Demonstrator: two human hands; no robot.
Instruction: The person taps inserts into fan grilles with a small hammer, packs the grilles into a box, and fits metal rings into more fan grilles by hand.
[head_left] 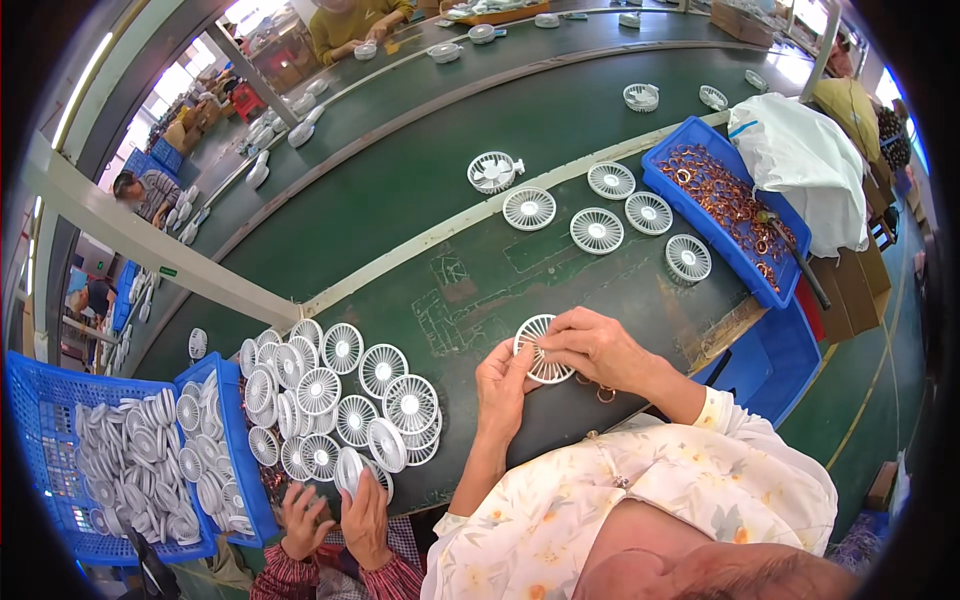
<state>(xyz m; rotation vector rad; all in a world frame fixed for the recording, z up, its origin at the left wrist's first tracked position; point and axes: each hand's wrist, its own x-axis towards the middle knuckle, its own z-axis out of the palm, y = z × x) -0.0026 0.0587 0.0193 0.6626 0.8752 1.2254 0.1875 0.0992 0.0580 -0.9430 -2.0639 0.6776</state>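
A white fan grille [538,348] is gripped near the table's near edge [560,420] by the left hand [502,388] and right hand [596,347], fingers closed on its rim; bare green tabletop is left beyond it; farther off, five grilles [597,230] are laid beside a blue tray [728,205].

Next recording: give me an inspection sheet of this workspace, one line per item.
Surface: dark green bench, worn, chalk marks.
Job's things: white round fan grille held in both hands; small copper rings beside them.
Clutter: pile of grilles at left; five laid out; blue tray of copper rings; blue crates of grilles.
Grippers: left hand and right hand both grip the grille.
Cables: nothing seen.
Surroundings: another person's hands at the pile; conveyor belt behind.
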